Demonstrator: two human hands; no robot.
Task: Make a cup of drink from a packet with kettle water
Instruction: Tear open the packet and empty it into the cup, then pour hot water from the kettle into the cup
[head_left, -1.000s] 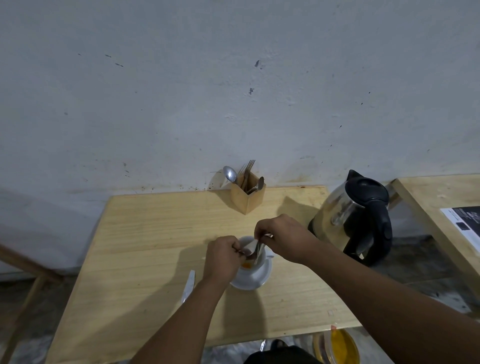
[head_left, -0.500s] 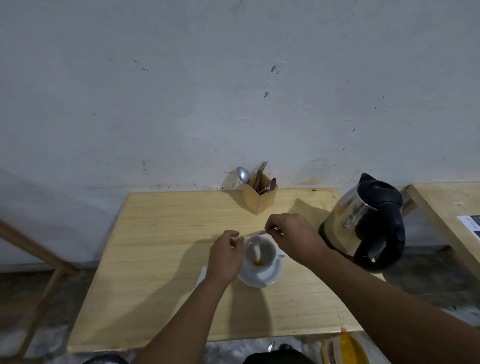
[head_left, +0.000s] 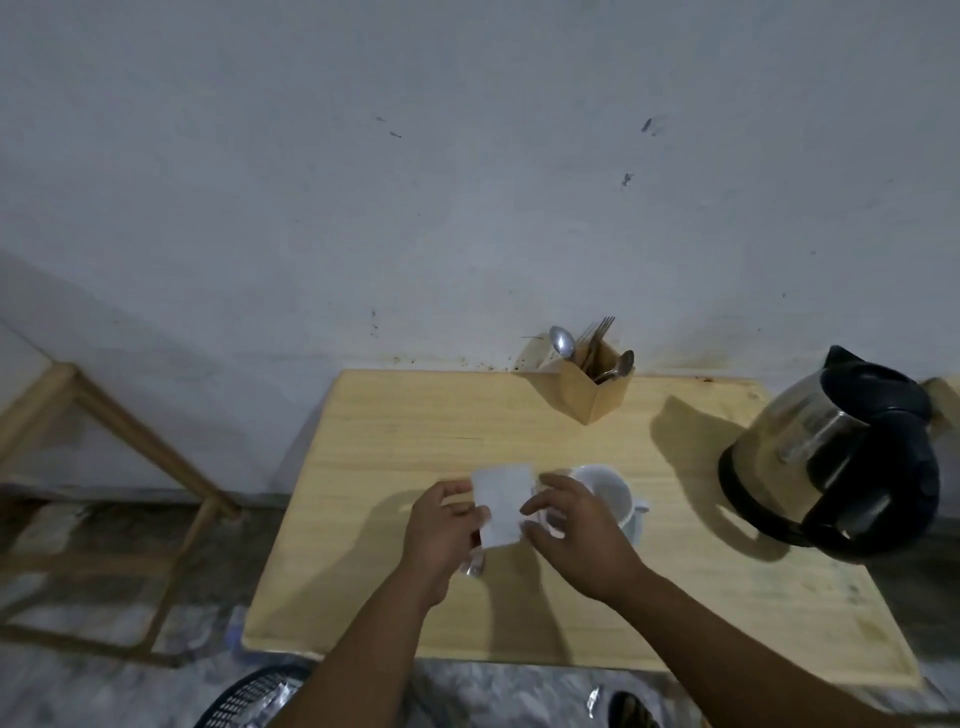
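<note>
A white packet (head_left: 503, 503) is held flat between my left hand (head_left: 445, 525) and my right hand (head_left: 575, 530), just left of the cup and above the table. The white cup (head_left: 608, 491) stands on a white saucer (head_left: 635, 531) behind my right hand; its inside is blurred. A steel kettle with a black lid and handle (head_left: 836, 452) stands at the table's right side. A small shiny scrap (head_left: 474, 564) lies on the table below my left hand.
A wooden cutlery holder (head_left: 589, 387) with spoons and forks stands at the back of the wooden table (head_left: 415, 426), against the wall. A wooden frame (head_left: 104, 415) is to the left. A dark basket (head_left: 249, 699) sits on the floor under the table's front edge.
Both hands have moved left away from over the cup and now hold the packet flat between them. The view has swung left.
</note>
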